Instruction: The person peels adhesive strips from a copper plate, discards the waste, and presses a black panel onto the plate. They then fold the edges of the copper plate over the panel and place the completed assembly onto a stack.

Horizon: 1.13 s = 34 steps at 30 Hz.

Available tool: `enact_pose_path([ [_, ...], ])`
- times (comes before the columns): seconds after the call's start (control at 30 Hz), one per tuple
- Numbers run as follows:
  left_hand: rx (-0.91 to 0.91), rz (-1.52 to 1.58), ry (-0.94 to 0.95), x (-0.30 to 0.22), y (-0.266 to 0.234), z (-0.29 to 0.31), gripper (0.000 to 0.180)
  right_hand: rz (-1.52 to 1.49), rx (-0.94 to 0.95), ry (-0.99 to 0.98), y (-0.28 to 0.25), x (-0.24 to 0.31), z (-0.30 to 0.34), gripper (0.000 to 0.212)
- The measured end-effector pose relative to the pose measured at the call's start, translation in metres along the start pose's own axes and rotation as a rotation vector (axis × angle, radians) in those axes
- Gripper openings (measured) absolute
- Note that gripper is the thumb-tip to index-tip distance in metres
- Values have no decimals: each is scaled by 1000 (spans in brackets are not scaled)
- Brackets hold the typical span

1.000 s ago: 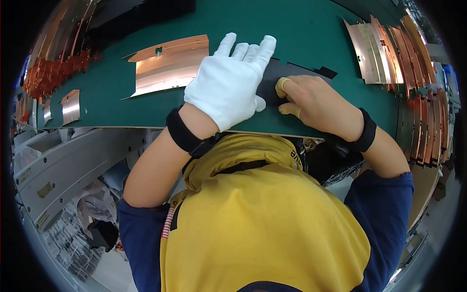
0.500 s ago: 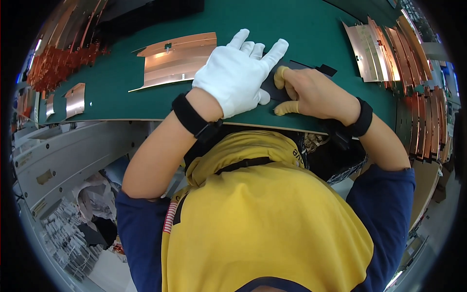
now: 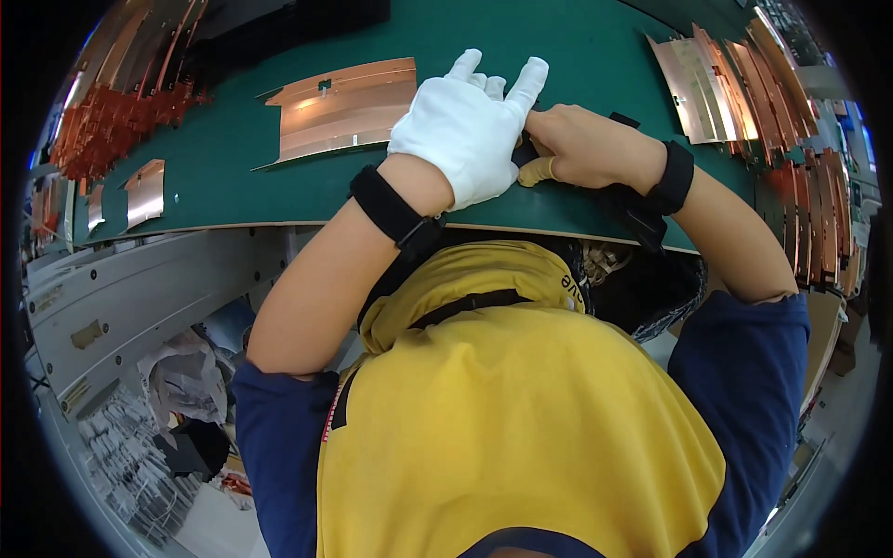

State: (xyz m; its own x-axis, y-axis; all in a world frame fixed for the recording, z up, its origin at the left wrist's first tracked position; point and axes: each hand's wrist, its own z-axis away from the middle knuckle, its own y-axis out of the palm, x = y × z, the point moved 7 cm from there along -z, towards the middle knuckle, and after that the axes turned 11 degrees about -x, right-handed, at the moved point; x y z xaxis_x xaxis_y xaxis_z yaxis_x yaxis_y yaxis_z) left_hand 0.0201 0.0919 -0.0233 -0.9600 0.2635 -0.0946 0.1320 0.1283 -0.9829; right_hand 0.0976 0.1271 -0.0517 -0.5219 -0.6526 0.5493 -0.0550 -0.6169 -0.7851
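Observation:
My left hand [image 3: 460,135], in a white glove, presses down beside my right hand with its index finger and thumb stretched out apart. My right hand [image 3: 588,147], with yellowish finger cots on the fingertips, is closed in a pinch on a thin black sheet [image 3: 527,154]. Both hands cover most of that sheet, so its full outline is hidden. Left of the gloved hand, a bent copper-coloured metal plate [image 3: 337,110] with a small notch lies on the green bench top [image 3: 307,200].
Stacked copper-coloured plates stand at the right [image 3: 707,88], with more along the right edge [image 3: 819,219]. Reddish copper parts [image 3: 121,121] crowd the far left, near two small metal pieces. A black bundle [image 3: 288,33] lies at the back. An open black bag [image 3: 651,288] hangs below the bench edge.
My right hand has moved left and slightly away from me, closing against the gloved hand. The black sheet is now more covered. My left hand has shifted slightly right.

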Motion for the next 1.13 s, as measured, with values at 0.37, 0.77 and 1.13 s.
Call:
enact_pose_path([
  [0.37,-114,-10,57,5,3,7,87,-62,2,42,-9,-3,13,49],
  [0.77,-66,7,30,3,3,21,98,-206,-329,-71,-34,-10,69,40],
  [1.13,326,154,-51,23,9,20,109,-20,-534,151,-17,-40,138,35],
])
